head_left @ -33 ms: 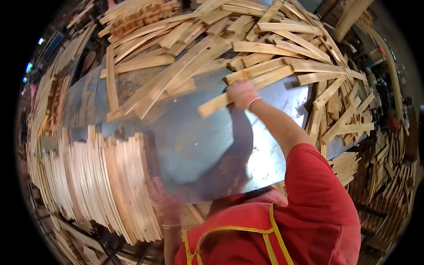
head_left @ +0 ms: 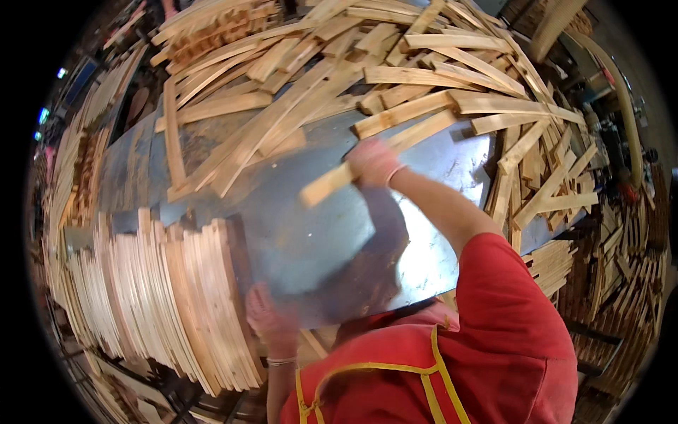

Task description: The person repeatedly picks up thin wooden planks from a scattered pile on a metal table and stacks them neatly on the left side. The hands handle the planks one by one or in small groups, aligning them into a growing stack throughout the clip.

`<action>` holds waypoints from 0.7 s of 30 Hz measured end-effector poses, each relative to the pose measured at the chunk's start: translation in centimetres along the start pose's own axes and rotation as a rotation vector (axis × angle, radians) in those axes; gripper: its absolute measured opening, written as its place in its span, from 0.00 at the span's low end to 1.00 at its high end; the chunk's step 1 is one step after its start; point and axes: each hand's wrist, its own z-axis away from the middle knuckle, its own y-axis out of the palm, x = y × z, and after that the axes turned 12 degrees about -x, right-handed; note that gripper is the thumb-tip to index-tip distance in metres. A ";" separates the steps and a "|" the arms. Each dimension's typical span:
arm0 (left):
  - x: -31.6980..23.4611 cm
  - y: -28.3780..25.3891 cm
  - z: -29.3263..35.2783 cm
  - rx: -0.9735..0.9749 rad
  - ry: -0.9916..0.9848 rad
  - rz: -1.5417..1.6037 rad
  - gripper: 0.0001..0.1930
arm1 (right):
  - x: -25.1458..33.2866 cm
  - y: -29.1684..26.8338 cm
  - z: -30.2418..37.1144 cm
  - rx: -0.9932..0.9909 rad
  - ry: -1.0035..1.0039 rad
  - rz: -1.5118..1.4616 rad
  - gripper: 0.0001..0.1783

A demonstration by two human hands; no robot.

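My right hand, in a pale pinkish glove, is closed around a light wooden slat above the metal tabletop. The slat's near end sticks out to the left of the hand, and its other part runs up to the right toward the pile. Beside the right end of a row of upright slats is my left hand, low at the table's near edge. Motion smears its fingers, so their pose is unclear. Another slat lies just beyond my right hand.
A loose, crossing pile of wooden slats covers the far and right parts of the table. Long boards lie slantwise at the back left. More stacked wood stands far left, and a thick wooden post rises at far right.
My right hand has drawn the slat a little toward me and to the left. My left hand has shifted slightly to the right, beside the upright row.
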 end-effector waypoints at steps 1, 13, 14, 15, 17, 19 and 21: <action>-1.5 1.6 0.4 0.016 0.102 -0.004 0.47 | 3.4 -1.5 0.8 -0.029 -0.135 -0.121 0.23; -6.7 7.9 -4.0 0.351 0.132 -0.190 0.44 | -26.0 0.3 7.2 0.006 0.467 0.164 0.22; -6.2 7.8 -3.7 0.353 0.149 -0.221 0.42 | -25.2 -0.3 6.8 0.056 0.451 0.105 0.24; -5.4 7.9 -3.2 0.452 -0.104 0.142 0.39 | -24.3 -0.7 6.1 0.245 0.345 0.120 0.24; -3.5 7.8 -0.6 0.542 -0.633 0.905 0.32 | -19.3 -3.6 3.6 0.534 0.136 0.024 0.28; -3.4 5.9 0.1 0.782 -0.852 1.224 0.33 | -12.6 -6.8 3.5 0.604 0.016 -0.146 0.34; -5.0 2.6 0.2 0.872 -0.935 1.322 0.29 | -6.6 -7.9 4.6 0.548 0.037 -0.351 0.38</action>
